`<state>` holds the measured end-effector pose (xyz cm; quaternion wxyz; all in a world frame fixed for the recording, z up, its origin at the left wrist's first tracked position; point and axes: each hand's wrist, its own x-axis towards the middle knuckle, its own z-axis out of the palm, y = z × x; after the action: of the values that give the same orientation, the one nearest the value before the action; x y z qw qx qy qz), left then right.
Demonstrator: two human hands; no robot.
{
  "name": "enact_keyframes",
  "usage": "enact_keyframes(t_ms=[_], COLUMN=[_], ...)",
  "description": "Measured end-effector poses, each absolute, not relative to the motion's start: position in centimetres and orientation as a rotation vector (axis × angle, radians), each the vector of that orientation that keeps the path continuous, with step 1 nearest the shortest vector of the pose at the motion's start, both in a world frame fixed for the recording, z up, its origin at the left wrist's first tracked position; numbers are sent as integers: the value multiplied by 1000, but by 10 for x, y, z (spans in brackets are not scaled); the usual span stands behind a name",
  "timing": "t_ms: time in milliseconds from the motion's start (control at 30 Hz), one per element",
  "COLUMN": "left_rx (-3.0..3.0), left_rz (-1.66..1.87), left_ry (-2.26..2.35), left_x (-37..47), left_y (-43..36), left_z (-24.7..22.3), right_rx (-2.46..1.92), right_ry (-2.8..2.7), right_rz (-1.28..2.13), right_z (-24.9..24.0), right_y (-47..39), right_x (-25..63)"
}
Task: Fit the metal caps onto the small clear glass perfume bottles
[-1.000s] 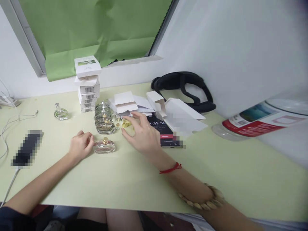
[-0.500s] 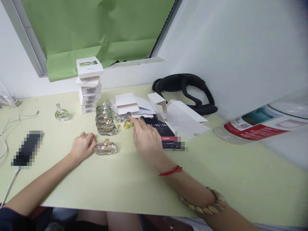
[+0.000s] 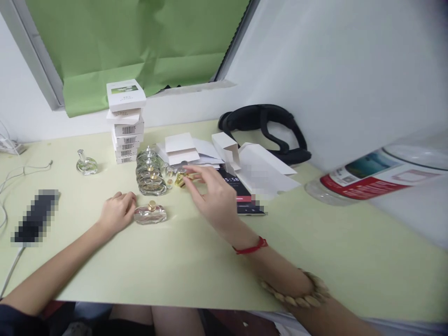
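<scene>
My left hand [image 3: 118, 212] rests on the table with its fingers curled in, beside the left end of a pinkish clear perfume bottle [image 3: 150, 215] with a gold neck. No object shows in that hand. My right hand [image 3: 215, 196] reaches over a small cluster of gold caps [image 3: 180, 179], thumb and fingers apart, their tips close to the caps. Whether the fingertips touch a cap is hard to see. Left of the caps, several clear perfume bottles [image 3: 151, 185] stand in a tight row running away from me.
White boxes [image 3: 128, 128] are stacked near the back wall. Opened white cartons [image 3: 268, 165] lie right of the caps, partly over a phone [image 3: 241, 192]. Behind sits a black headset [image 3: 264, 123]. A round perfume bottle [image 3: 87, 165], cable and blurred dark phone [image 3: 37, 217] lie left; a plastic bottle [image 3: 371, 179] stands right.
My right hand's thumb and fingers have spread apart near the gold caps. My left hand stays beside the pinkish bottle. The whole view has shifted slightly.
</scene>
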<state>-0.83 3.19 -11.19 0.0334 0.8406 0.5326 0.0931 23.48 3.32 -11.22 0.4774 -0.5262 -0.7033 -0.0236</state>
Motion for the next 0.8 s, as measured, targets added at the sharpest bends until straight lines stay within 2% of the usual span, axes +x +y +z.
enact_keyframes(t_ms=[100, 167, 400, 667, 800], left_rx=[2591, 2592, 2593, 2598, 2594], left_rz=[272, 266, 263, 236, 247], left_ry=[1644, 1647, 1648, 1636, 1626], left_x=[-8, -8, -6, -6, -5], left_y=[32, 32, 32, 31, 31], left_z=[-112, -112, -114, -113, -114], right_rx=[-905, -807, -689, -527, -547], right_ry=[-1594, -1544, -1531, -1794, -1809], right_rz=[333, 444, 144, 5, 39], right_z=[-112, -112, -103, -108, -109], right_y=[26, 20, 0, 0, 3], right_x=[218, 206, 197, 197, 193])
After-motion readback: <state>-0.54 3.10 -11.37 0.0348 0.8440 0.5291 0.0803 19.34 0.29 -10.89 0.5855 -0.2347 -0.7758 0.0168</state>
